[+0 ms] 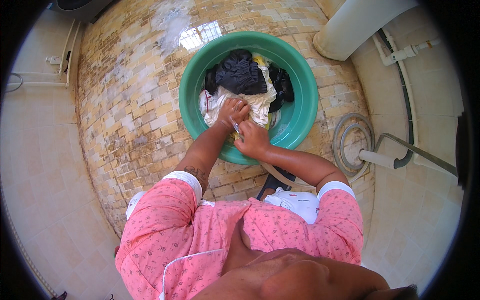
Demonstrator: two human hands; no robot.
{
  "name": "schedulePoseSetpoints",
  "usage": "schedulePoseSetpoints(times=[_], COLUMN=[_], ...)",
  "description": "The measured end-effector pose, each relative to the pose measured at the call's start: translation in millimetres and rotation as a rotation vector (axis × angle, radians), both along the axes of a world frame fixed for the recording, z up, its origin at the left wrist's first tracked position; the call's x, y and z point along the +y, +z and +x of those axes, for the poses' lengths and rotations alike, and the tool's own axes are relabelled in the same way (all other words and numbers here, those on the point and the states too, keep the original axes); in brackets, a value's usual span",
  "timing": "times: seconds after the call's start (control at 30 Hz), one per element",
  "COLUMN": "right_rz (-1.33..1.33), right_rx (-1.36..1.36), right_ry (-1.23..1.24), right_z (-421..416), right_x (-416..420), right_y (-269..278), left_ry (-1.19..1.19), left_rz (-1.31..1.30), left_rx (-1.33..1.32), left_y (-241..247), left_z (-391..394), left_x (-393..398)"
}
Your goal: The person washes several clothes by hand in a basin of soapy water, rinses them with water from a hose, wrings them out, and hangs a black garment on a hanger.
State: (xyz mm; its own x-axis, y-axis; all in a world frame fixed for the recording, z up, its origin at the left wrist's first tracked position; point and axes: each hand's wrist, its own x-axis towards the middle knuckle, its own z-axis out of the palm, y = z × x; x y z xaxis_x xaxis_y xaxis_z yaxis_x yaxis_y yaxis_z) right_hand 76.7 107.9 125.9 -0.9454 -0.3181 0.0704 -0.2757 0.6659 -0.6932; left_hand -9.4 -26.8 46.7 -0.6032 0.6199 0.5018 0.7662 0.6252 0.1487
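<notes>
A round green plastic basin [305, 112] stands on the floor before me, with wet clothes and some water in it. My left hand [233, 111] is on a cream-white garment [260, 107], its fingers bunched into the cloth. Beside the left wrist, my right hand [254, 140] is curled into a fist. A shiny pale strip [236, 127] runs from the left wrist into the right fingers; what it is I cannot tell. A dark gathered garment [240, 73] lies over the far part of the heap. Black cloth [281, 88] is at the right, with bits of yellow cloth [258, 60] showing between.
Wet, stained brick-pattern tiles [131, 101] surround the basin, with suds [170, 28] at the far left. A coiled hose [354, 144] lies at the right by a white drain pipe [378, 158]. A thick white column [356, 30] rises at the far right. Pipes run along both walls.
</notes>
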Motion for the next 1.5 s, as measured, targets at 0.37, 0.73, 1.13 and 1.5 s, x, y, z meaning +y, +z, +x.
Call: schedulePoseSetpoints(times=[0.37, 0.73, 1.13, 1.5], right_rz=[-0.114, -0.036, 0.016, 0.027], right_rx=[-0.092, -0.115, 0.011, -0.037], right_ry=[0.047, 0.127, 0.164, 0.226], right_z=[24, 31, 31, 27], right_x=[14, 14, 12, 11], right_y=[-1, -2, -7, -3], left_ry=[0.032, 0.037, 0.004, 0.003], left_rz=[0.038, 0.029, 0.063, 0.043], left_rx=[-0.036, -0.029, -0.019, -0.024], left_y=[5, 11, 3, 8], left_z=[3, 4, 1, 2], left_x=[3, 5, 4, 3])
